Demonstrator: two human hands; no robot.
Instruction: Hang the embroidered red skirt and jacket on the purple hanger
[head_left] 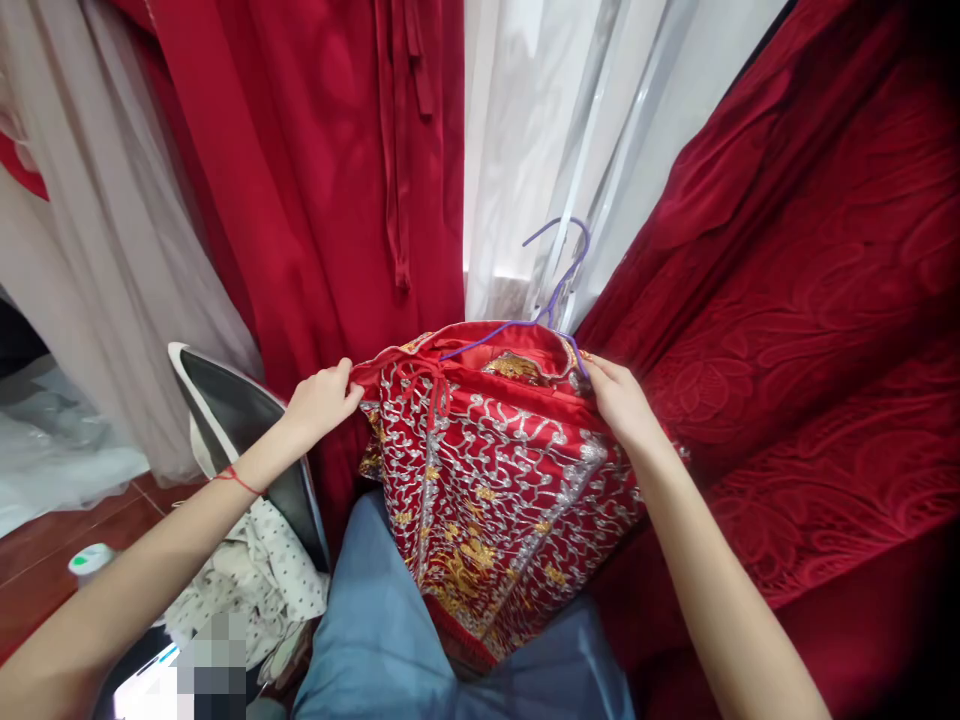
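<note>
A red garment with silver and gold embroidery hangs in front of me over my blue-trousered lap. A purple wire hanger sits in its top opening, hook pointing up. My left hand pinches the garment's top left corner, beside a red tie cord. My right hand grips the top right edge where the hanger's arm ends. Both hands are closed on the cloth.
Plain red dresses and pale sheer gowns hang behind. A patterned red fabric fills the right side. A grey board-like object leans at my left, with dotted white cloth below it on the wooden floor.
</note>
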